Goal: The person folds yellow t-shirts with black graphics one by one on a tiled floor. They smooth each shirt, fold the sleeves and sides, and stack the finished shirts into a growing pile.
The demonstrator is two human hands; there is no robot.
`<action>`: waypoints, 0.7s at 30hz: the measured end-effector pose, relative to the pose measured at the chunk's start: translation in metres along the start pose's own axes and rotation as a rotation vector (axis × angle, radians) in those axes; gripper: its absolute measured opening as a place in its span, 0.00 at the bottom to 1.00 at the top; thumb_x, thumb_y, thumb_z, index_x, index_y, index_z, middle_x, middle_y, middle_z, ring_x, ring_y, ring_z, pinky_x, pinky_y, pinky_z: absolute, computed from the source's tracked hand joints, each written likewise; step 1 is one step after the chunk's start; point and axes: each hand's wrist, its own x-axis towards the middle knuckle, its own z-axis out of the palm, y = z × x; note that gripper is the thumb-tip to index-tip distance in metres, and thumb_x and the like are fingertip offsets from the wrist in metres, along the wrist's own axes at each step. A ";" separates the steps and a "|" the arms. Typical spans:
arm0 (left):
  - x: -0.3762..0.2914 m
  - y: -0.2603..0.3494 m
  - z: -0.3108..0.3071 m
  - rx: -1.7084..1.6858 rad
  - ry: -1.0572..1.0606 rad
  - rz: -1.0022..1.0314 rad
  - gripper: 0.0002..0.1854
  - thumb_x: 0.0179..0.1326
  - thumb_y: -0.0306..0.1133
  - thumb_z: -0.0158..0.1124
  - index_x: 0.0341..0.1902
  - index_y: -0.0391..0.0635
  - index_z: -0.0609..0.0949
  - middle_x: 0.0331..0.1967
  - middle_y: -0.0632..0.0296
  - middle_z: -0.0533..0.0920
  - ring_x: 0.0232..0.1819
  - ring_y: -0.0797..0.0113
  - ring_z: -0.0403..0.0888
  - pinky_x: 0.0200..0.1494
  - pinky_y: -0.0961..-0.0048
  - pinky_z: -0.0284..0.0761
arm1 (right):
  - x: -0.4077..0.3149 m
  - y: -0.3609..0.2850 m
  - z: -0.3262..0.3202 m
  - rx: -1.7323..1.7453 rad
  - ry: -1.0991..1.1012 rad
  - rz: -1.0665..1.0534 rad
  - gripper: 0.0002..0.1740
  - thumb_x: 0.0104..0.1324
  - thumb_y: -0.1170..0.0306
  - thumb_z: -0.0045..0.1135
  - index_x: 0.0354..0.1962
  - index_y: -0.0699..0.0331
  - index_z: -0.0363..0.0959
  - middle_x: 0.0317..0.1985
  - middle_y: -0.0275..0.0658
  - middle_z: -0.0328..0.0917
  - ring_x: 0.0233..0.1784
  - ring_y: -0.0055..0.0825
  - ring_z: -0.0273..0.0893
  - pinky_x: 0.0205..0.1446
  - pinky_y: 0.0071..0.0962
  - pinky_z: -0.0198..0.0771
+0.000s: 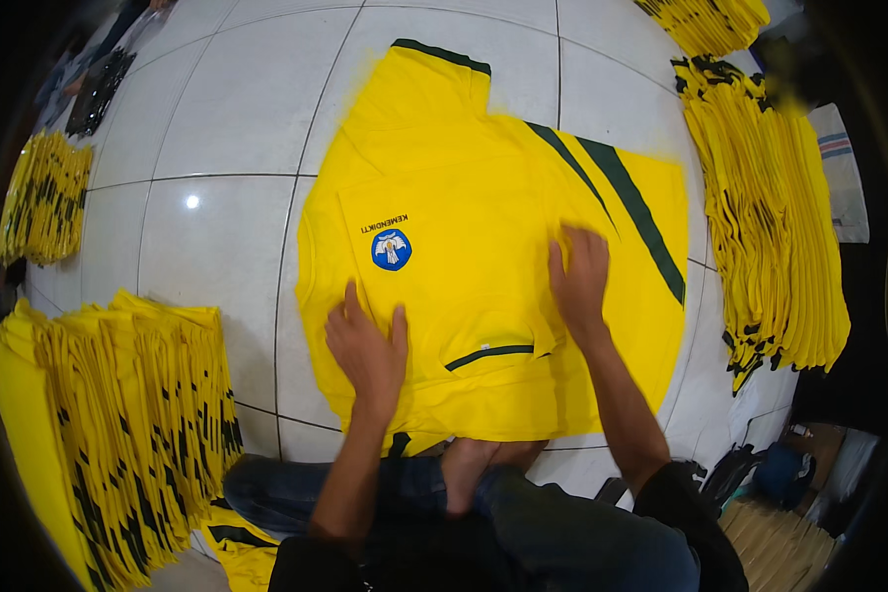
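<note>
Spread over the tiles in front of me is a yellow T-shirt [459, 237] with dark green stripes and a dark green sleeve hem. A folded yellow part lies on top, bearing printed writing and a blue emblem [391, 249]. Its neckline, edged inside with a dark green band [490, 357], faces my crossed legs. My left hand [370, 348] is over the fold's left side, thumb and fingers apart. On the right, my right hand [582, 277] is at the cloth beside the stripes, its fingers slightly bent and thumb apart. Neither hand visibly grips fabric.
Stacks of folded yellow shirts stand at lower left [126, 414], far left [44, 200] and right [766, 222]. Another yellow pile [710, 26] is at upper right. White floor tiles [222, 111] surround the shirt. Bags [781, 473] lie at lower right; a person's hand [74, 86] shows at upper left.
</note>
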 end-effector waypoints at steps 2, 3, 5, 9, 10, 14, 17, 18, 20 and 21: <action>-0.036 -0.002 -0.016 -0.020 -0.087 -0.151 0.33 0.66 0.47 0.72 0.66 0.38 0.76 0.53 0.42 0.79 0.56 0.40 0.75 0.60 0.47 0.70 | -0.045 -0.013 -0.030 0.001 -0.049 0.157 0.17 0.67 0.62 0.71 0.45 0.65 0.79 0.44 0.46 0.78 0.47 0.48 0.77 0.52 0.46 0.73; -0.051 -0.007 -0.018 -0.025 -0.096 -0.199 0.30 0.65 0.47 0.73 0.62 0.38 0.78 0.50 0.43 0.80 0.54 0.40 0.76 0.58 0.47 0.71 | -0.063 -0.025 -0.040 0.011 -0.101 0.263 0.17 0.66 0.60 0.73 0.41 0.64 0.79 0.39 0.44 0.77 0.43 0.47 0.76 0.48 0.44 0.72; -0.066 -0.006 -0.019 -0.039 -0.134 -0.243 0.25 0.65 0.47 0.73 0.54 0.39 0.80 0.45 0.45 0.81 0.50 0.41 0.78 0.54 0.47 0.72 | -0.086 -0.036 -0.052 -0.016 -0.131 0.276 0.19 0.64 0.58 0.74 0.39 0.64 0.78 0.37 0.45 0.75 0.41 0.46 0.76 0.46 0.44 0.73; -0.063 -0.003 -0.009 -0.116 -0.134 -0.218 0.19 0.64 0.44 0.74 0.40 0.40 0.81 0.36 0.48 0.81 0.40 0.43 0.79 0.46 0.49 0.74 | -0.097 -0.029 -0.046 0.110 -0.172 0.348 0.20 0.62 0.57 0.76 0.37 0.64 0.78 0.35 0.47 0.74 0.39 0.47 0.75 0.42 0.44 0.73; -0.061 -0.002 -0.004 -0.162 -0.117 -0.205 0.18 0.64 0.43 0.74 0.38 0.40 0.80 0.34 0.49 0.81 0.37 0.45 0.78 0.43 0.50 0.74 | -0.094 -0.019 -0.045 0.140 -0.210 0.336 0.19 0.64 0.62 0.76 0.39 0.64 0.73 0.34 0.39 0.73 0.33 0.36 0.72 0.37 0.38 0.70; -0.050 -0.025 -0.021 -0.721 -0.148 -0.415 0.16 0.68 0.37 0.71 0.48 0.40 0.76 0.28 0.58 0.78 0.29 0.64 0.74 0.34 0.65 0.71 | -0.064 -0.046 -0.059 0.889 -0.366 0.988 0.27 0.68 0.64 0.73 0.57 0.62 0.68 0.40 0.31 0.76 0.42 0.20 0.75 0.39 0.30 0.70; -0.027 -0.018 -0.074 -1.090 -0.151 -0.467 0.20 0.71 0.32 0.68 0.59 0.40 0.71 0.27 0.64 0.76 0.29 0.76 0.70 0.31 0.74 0.67 | -0.036 -0.046 -0.095 1.085 -0.485 0.979 0.26 0.69 0.63 0.69 0.59 0.63 0.72 0.50 0.40 0.78 0.48 0.28 0.76 0.46 0.31 0.75; -0.017 -0.015 -0.095 -1.143 -0.126 -0.386 0.23 0.72 0.31 0.66 0.64 0.41 0.68 0.28 0.66 0.76 0.30 0.80 0.70 0.31 0.76 0.66 | -0.023 -0.049 -0.115 1.077 -0.474 0.907 0.24 0.70 0.64 0.68 0.59 0.62 0.73 0.50 0.39 0.78 0.49 0.27 0.76 0.46 0.29 0.75; 0.004 -0.002 -0.151 -1.263 -0.131 -0.252 0.25 0.74 0.31 0.66 0.69 0.44 0.69 0.39 0.62 0.81 0.39 0.78 0.74 0.38 0.76 0.71 | 0.011 -0.055 -0.160 1.138 -0.396 0.738 0.19 0.72 0.66 0.64 0.58 0.62 0.76 0.50 0.35 0.79 0.50 0.24 0.77 0.45 0.27 0.74; 0.011 -0.002 -0.188 -1.235 -0.116 -0.168 0.26 0.74 0.31 0.66 0.71 0.44 0.69 0.39 0.63 0.80 0.39 0.79 0.73 0.38 0.77 0.70 | 0.026 -0.066 -0.173 1.227 -0.342 0.645 0.17 0.73 0.66 0.62 0.56 0.62 0.77 0.50 0.34 0.80 0.49 0.23 0.77 0.45 0.27 0.74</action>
